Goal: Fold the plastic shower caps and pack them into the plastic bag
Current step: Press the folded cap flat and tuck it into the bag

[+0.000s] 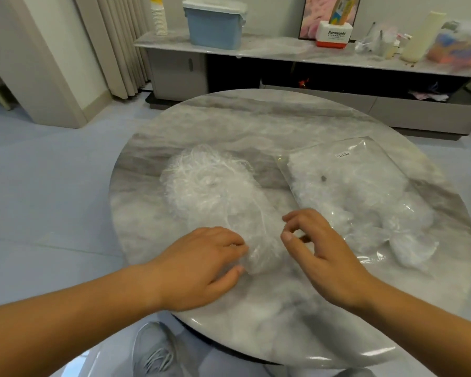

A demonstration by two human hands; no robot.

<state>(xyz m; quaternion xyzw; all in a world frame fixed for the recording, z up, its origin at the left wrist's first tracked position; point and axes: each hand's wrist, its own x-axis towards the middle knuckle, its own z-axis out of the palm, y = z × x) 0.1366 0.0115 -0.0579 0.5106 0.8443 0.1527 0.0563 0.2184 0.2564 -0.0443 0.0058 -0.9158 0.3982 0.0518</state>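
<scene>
A grey shoe [152, 352] shows on the floor below the near edge of a round marble table [256, 118]. Two bare forearms reach in over that edge.

The left hand [201, 265] lies palm down. Its fingers and thumb are curled round the near end of a clear, crumpled shower cap [259, 248]. The right hand [318, 246] hovers just beside the cap's other side with its fingers curled and its thumb and forefinger nearly meeting. Whether they pinch the thin film cannot be told.

The held cap runs back into a loose white pile of shower caps [207, 186] near the table's middle, toward the left edge. Toward the right edge lies the plastic bag [359, 156]. It is part filled, and its mouth faces the near edge, where spilled caps [411, 248] bulge out.

The step appears to be freeing one cap and starting its fold. It would go best if the cap is drawn fully clear of the pile, so its elastic drags no others along. It can then be pressed flat to push out the air and folded into a narrow strip. The spilled caps crowd the bag's mouth and probably need pushing in first.

Along the far wall stands a marble-topped sideboard [269, 50]. It carries a stack of paper cups [158, 20], a blue lidded bin [215, 25], a Panasonic box [335, 35] and blurred clutter at the right. All of it is well apart from the work.
</scene>
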